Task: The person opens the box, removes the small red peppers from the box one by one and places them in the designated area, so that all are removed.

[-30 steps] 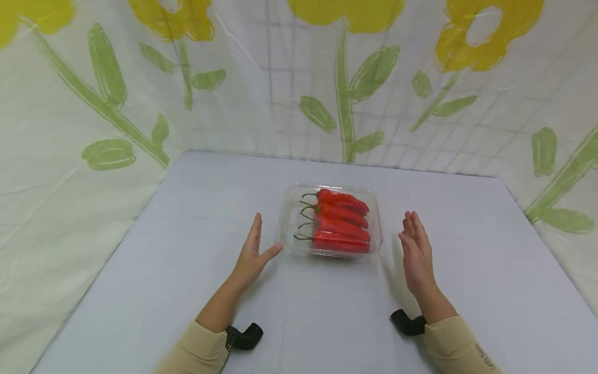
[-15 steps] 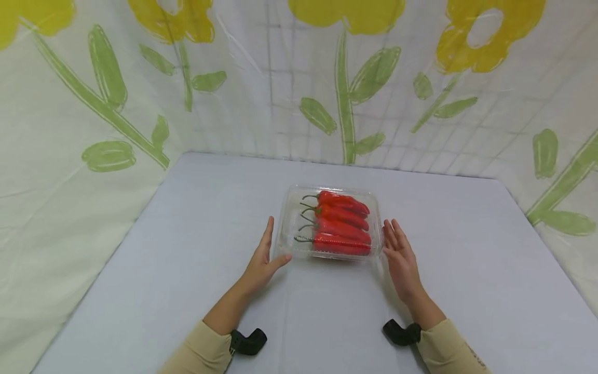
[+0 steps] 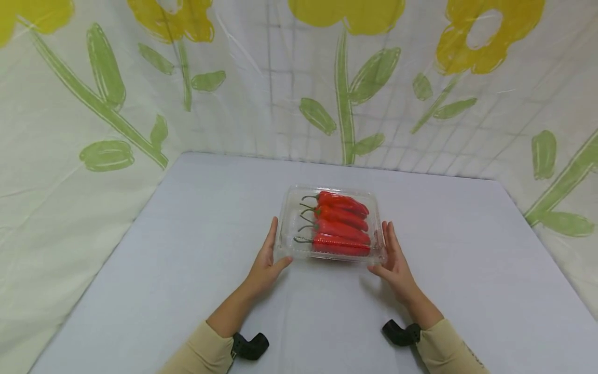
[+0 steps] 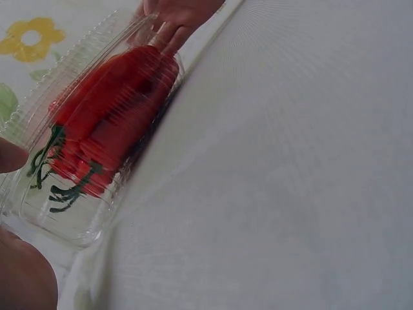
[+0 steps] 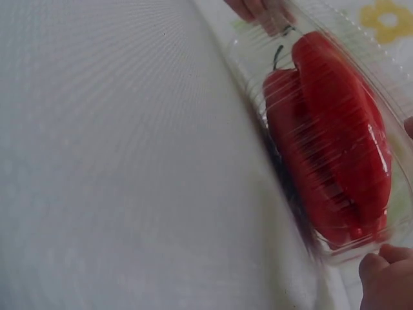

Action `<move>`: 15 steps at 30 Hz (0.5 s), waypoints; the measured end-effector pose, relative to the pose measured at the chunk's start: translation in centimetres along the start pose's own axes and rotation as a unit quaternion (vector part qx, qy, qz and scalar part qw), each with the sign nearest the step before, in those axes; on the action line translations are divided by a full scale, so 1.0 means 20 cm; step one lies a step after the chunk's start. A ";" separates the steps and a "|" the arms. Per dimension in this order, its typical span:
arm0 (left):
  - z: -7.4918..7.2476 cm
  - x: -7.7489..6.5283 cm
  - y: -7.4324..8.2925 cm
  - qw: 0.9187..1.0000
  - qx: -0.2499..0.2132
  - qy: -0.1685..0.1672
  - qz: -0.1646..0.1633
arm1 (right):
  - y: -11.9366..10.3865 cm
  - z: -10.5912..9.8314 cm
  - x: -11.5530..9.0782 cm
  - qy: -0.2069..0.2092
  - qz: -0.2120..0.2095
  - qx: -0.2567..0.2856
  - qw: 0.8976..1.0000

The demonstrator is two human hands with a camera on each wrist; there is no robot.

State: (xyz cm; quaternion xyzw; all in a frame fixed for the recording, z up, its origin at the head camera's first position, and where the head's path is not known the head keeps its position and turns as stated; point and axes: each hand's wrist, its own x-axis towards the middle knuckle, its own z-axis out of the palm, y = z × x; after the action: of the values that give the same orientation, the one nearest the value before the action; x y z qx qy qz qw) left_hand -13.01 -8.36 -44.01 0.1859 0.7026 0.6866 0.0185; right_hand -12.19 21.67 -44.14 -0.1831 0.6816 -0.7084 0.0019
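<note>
A clear plastic clamshell box [image 3: 290, 215] lies closed on the table, holding several long red peppers [image 3: 343, 228] with green stems pointing left. My left hand [image 3: 261, 271] is at the box's left side, fingers straight along it and thumb at the near corner. On the opposite side, my right hand [image 3: 396, 269] lies with straight fingers against the wall, its thumb spread toward the near edge. The left wrist view shows part of the left hand [image 4: 26, 271] beside the box's end. In the right wrist view, the right hand [image 5: 390, 278] touches the lower end of the box.
A white cloth covers the table [image 3: 210, 202]. Behind it hangs a pale curtain [image 3: 247, 104] painted with yellow flowers and green leaves. Black wrist-worn devices, one on the left [image 3: 252, 347] and one on the right [image 3: 401, 332], stick out inward from the sleeves.
My right hand has moved left to the box's side and its thumb has spread out. My left hand has shifted slightly right, closer to the box. The box has stayed in place.
</note>
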 end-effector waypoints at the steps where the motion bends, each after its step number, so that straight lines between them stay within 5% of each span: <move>1: 0.00 0.00 0.00 1.000 0.001 0.002 -0.003 | 0.00 0.00 0.00 0.001 0.001 0.001 1.000; 15: 0.01 0.00 0.00 1.000 -0.007 0.003 0.004 | 0.01 -0.01 0.00 -0.010 -0.004 0.020 1.000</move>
State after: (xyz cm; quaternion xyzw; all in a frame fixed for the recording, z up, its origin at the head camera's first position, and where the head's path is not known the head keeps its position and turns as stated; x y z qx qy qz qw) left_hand -13.00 -8.17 -43.93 0.1865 0.6971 0.6921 0.0145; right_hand -12.34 21.79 -44.25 -0.1930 0.6664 -0.7201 0.0097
